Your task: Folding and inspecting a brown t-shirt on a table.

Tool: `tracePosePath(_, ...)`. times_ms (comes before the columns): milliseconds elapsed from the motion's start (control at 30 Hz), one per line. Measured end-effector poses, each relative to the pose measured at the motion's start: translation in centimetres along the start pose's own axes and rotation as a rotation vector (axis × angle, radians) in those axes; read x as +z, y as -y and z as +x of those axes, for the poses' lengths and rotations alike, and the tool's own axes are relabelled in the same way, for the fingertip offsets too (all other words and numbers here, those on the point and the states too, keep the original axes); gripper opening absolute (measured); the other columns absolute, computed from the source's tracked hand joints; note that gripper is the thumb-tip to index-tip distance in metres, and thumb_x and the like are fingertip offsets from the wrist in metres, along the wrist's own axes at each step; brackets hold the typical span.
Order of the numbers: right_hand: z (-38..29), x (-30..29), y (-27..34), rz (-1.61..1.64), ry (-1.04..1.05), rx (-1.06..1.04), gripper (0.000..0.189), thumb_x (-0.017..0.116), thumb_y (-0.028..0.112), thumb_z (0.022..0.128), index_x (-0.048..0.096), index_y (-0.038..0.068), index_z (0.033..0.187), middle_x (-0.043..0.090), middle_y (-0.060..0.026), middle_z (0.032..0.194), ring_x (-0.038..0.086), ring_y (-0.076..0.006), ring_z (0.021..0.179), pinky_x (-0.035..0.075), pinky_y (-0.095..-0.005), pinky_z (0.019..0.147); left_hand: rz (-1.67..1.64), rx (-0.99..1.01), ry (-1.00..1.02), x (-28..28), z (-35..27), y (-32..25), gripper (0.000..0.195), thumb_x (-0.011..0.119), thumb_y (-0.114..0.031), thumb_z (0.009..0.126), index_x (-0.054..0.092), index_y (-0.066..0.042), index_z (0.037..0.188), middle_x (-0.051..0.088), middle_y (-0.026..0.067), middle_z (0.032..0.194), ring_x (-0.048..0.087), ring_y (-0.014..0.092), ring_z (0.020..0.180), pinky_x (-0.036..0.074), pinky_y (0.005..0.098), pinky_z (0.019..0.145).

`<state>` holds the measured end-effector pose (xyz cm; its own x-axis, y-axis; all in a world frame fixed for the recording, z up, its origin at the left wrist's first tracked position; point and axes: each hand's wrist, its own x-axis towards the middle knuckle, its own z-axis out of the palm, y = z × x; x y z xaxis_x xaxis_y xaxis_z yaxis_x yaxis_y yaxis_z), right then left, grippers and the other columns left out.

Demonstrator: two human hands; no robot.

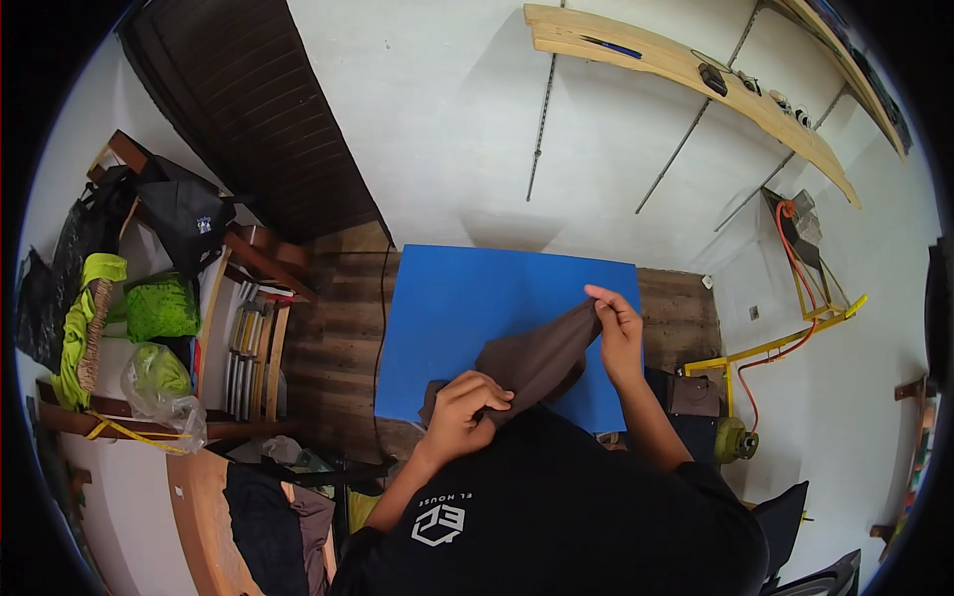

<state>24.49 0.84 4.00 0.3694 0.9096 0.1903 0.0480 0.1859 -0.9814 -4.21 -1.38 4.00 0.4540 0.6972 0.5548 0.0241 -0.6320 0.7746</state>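
Observation:
A dark brown cloth garment (536, 361) is stretched on a slant between both hands, over a blue tabletop (462, 298). My right hand (618, 320) pinches its upper right corner between thumb and fingers, near the table's right side. The lower left part of the cloth is gripped by my left hand (469, 406), close to my chest. Some of the fabric hangs below and to the left of that hand. What kind of garment it is cannot be told.
A wooden shelf (656, 63) with small items runs along the wall. To the left stands a rack with bags and green cloth (160, 305). Dark garments (261, 521) lie at the lower left. A gas cylinder (734, 441) with an orange hose is at the right.

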Motion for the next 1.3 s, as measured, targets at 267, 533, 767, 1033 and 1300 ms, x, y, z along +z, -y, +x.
tracePosePath(267,-2.1,0.6,3.0,-0.643,0.695,-0.018,0.039,0.062,0.031,0.104,0.060,0.004,0.132,0.069,-0.0171,0.100,0.070,-0.0242,0.092,0.054,-0.0357,0.082,-0.100,-0.203,-0.135,1.0,0.2,0.3,0.019,0.061,0.013,0.071,0.063,-0.001,0.083,0.067,0.0093,0.084,0.067,0.018,0.080,0.050,0.0273,0.071)
tracePosePath(533,-6.2,6.0,2.6,-0.392,0.875,-0.288,0.073,0.089,0.019,0.077,0.033,0.005,0.122,0.048,-0.0162,0.115,0.058,-0.0289,0.104,0.049,-0.0409,0.085,-0.291,-0.396,-0.330,2.9,2.7,0.7,0.022,0.053,0.014,0.081,0.056,-0.004,0.092,0.048,-0.0030,0.082,0.045,0.005,0.077,0.039,0.0216,0.068)
tracePosePath(767,-7.6,6.1,0.5,-0.275,0.678,-0.203,0.065,0.083,0.013,0.078,0.039,0.002,0.126,0.055,-0.0180,0.117,0.063,-0.0267,0.102,0.051,-0.0351,0.086,-0.274,-0.386,-0.318,4.2,1.4,2.0,0.021,0.054,0.013,0.083,0.056,-0.005,0.094,0.048,-0.0011,0.085,0.045,0.007,0.081,0.040,0.0234,0.071)
tracePosePath(1033,-5.2,4.9,2.4,-0.321,0.388,-0.181,0.015,0.067,-0.003,0.086,0.075,0.002,0.097,0.075,-0.0110,0.083,0.070,-0.0140,0.071,0.054,-0.0273,0.065,-0.248,-0.419,-0.342,3.9,0.7,2.7,0.017,0.065,0.008,0.085,0.057,-0.005,0.092,0.049,-0.0015,0.084,0.045,0.006,0.080,0.040,0.0229,0.070)
tracePosePath(1300,-1.8,0.7,4.4,-0.376,0.400,-0.223,0.013,0.074,0.003,0.088,0.078,0.003,0.101,0.077,-0.0102,0.087,0.071,-0.0122,0.074,0.054,-0.0262,0.067,-0.406,-0.538,0.098,3.2,0.4,2.0,0.017,0.075,-0.008,0.096,0.058,-0.006,0.091,0.051,-0.0083,0.080,0.044,0.000,0.073,0.037,0.0208,0.064)
